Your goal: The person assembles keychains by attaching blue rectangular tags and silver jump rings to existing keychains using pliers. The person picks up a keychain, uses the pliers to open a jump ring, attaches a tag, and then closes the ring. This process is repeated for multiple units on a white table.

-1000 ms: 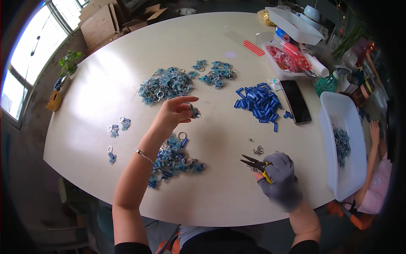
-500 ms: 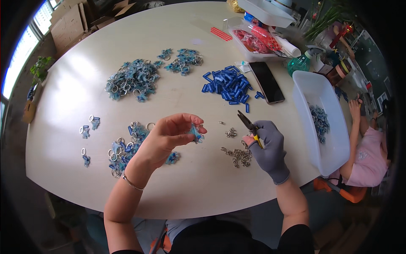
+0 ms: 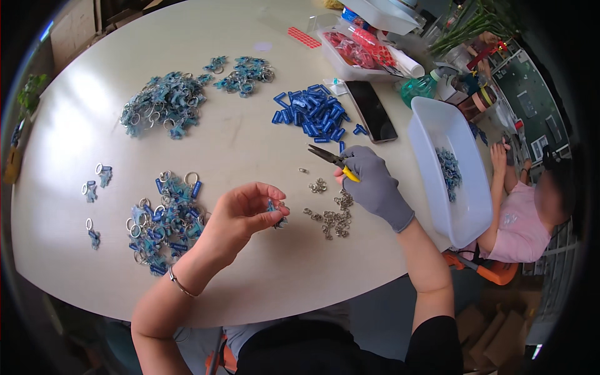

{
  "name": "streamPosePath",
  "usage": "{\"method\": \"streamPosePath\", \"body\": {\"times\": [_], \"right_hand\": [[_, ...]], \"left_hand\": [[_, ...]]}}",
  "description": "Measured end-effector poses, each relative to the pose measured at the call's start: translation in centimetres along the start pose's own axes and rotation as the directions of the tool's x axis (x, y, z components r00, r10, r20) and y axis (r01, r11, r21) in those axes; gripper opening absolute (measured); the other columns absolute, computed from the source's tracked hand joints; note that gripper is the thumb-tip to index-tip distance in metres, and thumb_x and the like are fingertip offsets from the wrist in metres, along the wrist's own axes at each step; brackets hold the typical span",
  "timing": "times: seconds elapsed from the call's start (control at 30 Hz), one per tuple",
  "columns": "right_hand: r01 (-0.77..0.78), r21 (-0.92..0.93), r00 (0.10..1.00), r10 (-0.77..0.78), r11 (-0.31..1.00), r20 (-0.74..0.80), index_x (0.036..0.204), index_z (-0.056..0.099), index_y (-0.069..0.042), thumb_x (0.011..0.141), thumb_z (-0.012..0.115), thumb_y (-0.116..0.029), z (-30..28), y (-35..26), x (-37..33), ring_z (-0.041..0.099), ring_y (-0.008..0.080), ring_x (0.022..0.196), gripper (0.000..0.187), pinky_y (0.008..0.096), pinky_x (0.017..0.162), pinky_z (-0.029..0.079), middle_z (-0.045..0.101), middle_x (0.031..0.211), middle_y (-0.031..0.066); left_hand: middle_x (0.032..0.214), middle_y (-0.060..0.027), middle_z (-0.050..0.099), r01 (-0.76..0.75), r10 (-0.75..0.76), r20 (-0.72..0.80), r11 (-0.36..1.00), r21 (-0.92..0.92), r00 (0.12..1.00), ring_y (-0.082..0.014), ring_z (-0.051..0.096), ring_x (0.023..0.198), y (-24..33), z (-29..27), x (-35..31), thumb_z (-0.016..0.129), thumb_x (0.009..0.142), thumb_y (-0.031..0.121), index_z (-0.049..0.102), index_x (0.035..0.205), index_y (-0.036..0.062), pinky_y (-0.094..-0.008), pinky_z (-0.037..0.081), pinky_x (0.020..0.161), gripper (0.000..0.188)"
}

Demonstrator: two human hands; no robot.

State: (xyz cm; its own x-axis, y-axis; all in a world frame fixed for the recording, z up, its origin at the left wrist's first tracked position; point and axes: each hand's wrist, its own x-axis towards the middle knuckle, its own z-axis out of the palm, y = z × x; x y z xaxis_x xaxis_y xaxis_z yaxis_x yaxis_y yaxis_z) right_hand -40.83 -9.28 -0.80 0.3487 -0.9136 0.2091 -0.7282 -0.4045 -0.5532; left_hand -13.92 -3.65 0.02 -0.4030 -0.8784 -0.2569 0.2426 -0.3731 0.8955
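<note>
My bare left hand pinches a small blue keychain charm above the table; its lower part is partly hidden by the fingertips. My right hand, in a grey glove with bare fingertips showing, is closed round pliers with yellow-and-black handles, jaws pointing left. Below the pliers lie loose metal links and a smaller cluster of links. Left of my left hand is a heap of keychains with rings and blue tags. Beyond the pliers sits a pile of small blue tags.
Farther off lie a heap of ringed blue charms and a smaller group. Several single keychains lie at the left. A phone, a white bin and a box of red packets stand right. A co-worker sits beyond.
The whole view has shifted. Against the table, my right hand has carried the pliers left and slightly away from me. My left hand has come nearer to me with the charm still pinched.
</note>
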Motion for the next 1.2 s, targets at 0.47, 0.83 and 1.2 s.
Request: {"method": "streamPosePath", "body": {"times": [0.47,0.83,1.2], "right_hand": [[0.104,-0.098,0.994,-0.101,0.990,0.030,0.074,0.063,-0.002,0.070,0.075,-0.006,1.4,-1.8,0.0,0.056,0.0291,0.095,0.013,0.0402,0.081,0.047,0.060,0.096,0.0095],[0.087,-0.121,0.990,-0.099,0.989,-0.097,0.077,0.065,-0.002,0.070,0.070,-0.001,0.5,-1.6,-0.2,0.057,0.0307,0.094,0.008,0.0409,0.079,0.047,0.061,0.096,0.0114],[-0.001,-0.125,0.997,-0.008,0.992,-0.072,0.076,0.067,-0.002,0.071,0.071,-0.002,0.8,0.7,0.5,0.057,0.0290,0.094,0.007,0.0401,0.079,0.048,0.062,0.095,0.0105]], "left_hand": [[0.094,-0.0022,0.064,-0.020,0.020,-0.009,0.999,-0.027,1.000,-0.0111,0.063,0.091,0.0,-0.1,-0.1,0.068,0.083,-0.003,0.061,0.098,0.0046,-0.0250,0.048,0.082,0.019],[0.095,-0.0022,0.064,-0.025,0.025,-0.022,0.999,-0.028,0.999,-0.0113,0.063,0.092,0.1,-0.1,-0.1,0.067,0.083,-0.005,0.060,0.098,0.0039,-0.0247,0.048,0.083,0.018],[0.095,-0.0021,0.064,-0.036,0.035,-0.018,0.998,-0.043,0.999,-0.0113,0.063,0.091,-0.2,-0.3,0.0,0.068,0.083,-0.005,0.061,0.098,0.0037,-0.0241,0.049,0.082,0.019]]}}
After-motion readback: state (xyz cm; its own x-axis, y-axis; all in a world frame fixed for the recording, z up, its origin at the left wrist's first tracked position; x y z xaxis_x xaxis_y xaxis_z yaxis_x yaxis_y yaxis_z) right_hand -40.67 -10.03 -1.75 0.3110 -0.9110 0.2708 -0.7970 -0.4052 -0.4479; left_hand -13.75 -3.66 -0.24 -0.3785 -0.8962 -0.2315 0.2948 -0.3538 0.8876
